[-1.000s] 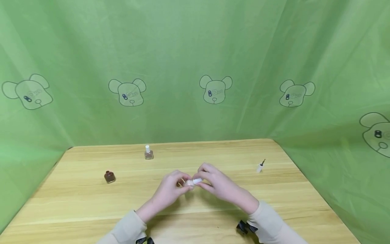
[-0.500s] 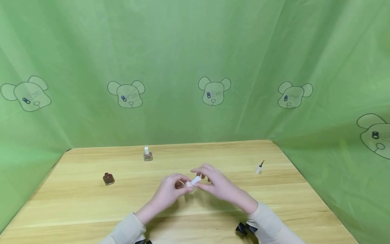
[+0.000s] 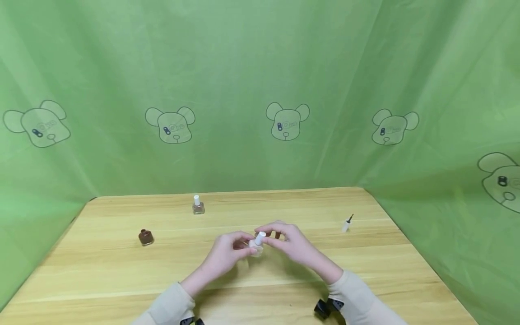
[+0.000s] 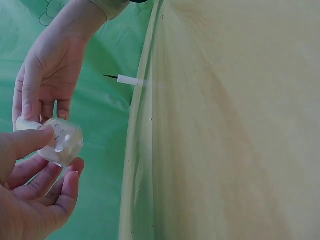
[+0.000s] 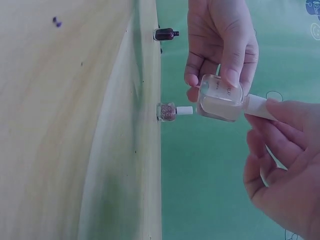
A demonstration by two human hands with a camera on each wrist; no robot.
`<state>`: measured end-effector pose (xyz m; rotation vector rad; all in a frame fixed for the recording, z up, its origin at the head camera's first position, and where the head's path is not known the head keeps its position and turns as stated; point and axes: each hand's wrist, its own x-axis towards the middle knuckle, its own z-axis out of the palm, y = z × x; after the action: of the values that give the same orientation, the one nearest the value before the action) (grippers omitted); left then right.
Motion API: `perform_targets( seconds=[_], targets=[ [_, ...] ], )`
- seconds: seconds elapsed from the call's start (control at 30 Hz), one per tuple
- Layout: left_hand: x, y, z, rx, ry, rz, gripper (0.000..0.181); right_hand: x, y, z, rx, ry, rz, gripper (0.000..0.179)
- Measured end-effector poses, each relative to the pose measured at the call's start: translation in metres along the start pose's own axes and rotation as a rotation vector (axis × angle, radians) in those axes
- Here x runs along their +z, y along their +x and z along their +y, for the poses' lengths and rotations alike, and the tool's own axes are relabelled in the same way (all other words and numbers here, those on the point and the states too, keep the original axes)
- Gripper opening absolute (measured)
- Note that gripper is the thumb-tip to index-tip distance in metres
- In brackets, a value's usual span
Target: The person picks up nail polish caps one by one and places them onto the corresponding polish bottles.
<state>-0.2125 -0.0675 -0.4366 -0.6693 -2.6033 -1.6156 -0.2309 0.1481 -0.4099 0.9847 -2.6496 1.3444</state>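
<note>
A clear glass nail polish bottle [image 5: 220, 100] with pale contents is held off the table between both hands. My left hand [image 3: 226, 250] pinches the bottle's body between thumb and fingers. The white cap [image 5: 258, 107] sits at the bottle's neck, and my right hand [image 3: 289, 241] pinches it between thumb and index finger. In the head view the bottle leans slightly, cap up and to the right. Small dark lettering shows on the glass in both wrist views.
A dark red nail polish bottle [image 3: 146, 237] stands uncapped at the left. Behind it, a mauve bottle [image 3: 198, 208] wears its white cap. At the right, a white cap [image 3: 346, 225] stands with its dark brush upward. Green cloth [image 3: 227, 158] hangs behind the wooden table [image 3: 101, 266].
The pale bottle has tipped from nearly sideways to more upright, its cap swinging upward. My right fingers have shifted around the cap. The other bottles and the loose cap stay put.
</note>
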Motion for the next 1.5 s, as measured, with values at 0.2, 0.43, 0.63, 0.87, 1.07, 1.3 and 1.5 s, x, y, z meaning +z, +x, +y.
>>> perform_targets(
  seconds=[0.2, 0.43, 0.63, 0.87, 1.07, 1.3, 1.5],
  targets=[
    [0.002, 0.000, 0.000, 0.031, 0.022, 0.013, 0.031, 0.001, 0.001, -0.002, 0.014, -0.052, 0.071, 0.019],
    [0.004, -0.001, 0.002, 0.046, 0.032, 0.030, 0.027, 0.005, 0.000, -0.004, 0.083, -0.036, 0.160, 0.012],
    [0.004, -0.001, 0.000, 0.043, 0.018, 0.041, 0.030, 0.006, 0.001, -0.001, 0.068, 0.024, 0.126, 0.030],
    [0.001, -0.001, 0.000, 0.013, -0.021, 0.032, 0.033, 0.002, 0.002, 0.003, 0.059, 0.122, 0.022, 0.040],
    [0.000, -0.001, 0.003, 0.010, -0.043, 0.011, 0.033, 0.002, 0.001, 0.000, 0.059, 0.124, 0.021, 0.032],
    [0.003, -0.002, 0.005, 0.051, -0.016, 0.018, 0.030, 0.008, 0.001, 0.001, 0.083, 0.107, 0.154, 0.021],
    [0.005, -0.004, 0.007, 0.077, 0.023, 0.032, 0.028, 0.012, 0.000, -0.001, 0.089, 0.152, 0.234, 0.020]
  ],
)
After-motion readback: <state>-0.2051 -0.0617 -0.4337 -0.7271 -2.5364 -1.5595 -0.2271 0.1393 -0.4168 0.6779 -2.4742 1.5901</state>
